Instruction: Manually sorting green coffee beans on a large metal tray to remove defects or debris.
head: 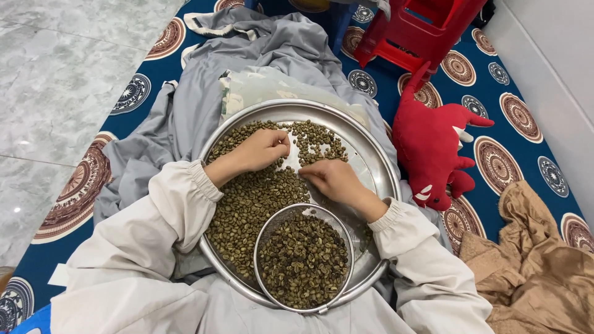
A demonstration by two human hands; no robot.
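Sitting: you have a large round silver metal tray [371,145] across your lap, over a grey cloth [185,111] spread on the blue mat with round brown medallions [507,93].
Tray: being round, it has no long axis and points no particular way; its far rim lies toward the mat's upper end, its near rim against your body.
Beans: small olive-green coffee beans [247,210] cover the left and middle of the tray; a bare patch of metal shows on the right.
Sieve: a round wire-mesh metal sieve [303,260] full of the same beans sits in the near right part of the tray, its rim at the tray's near edge.
Left hand: your left hand [263,148] lies palm down on the beans at the far side, fingers curled together, tips touching the beans at the edge of the bare patch.
Right hand: your right hand [331,179] rests just beyond the sieve, fingers drawn together toward the left, tips on the beans; whether a bean is pinched, you cannot tell.
Beside you: a red plush toy [433,148] lies on the mat right of the tray.
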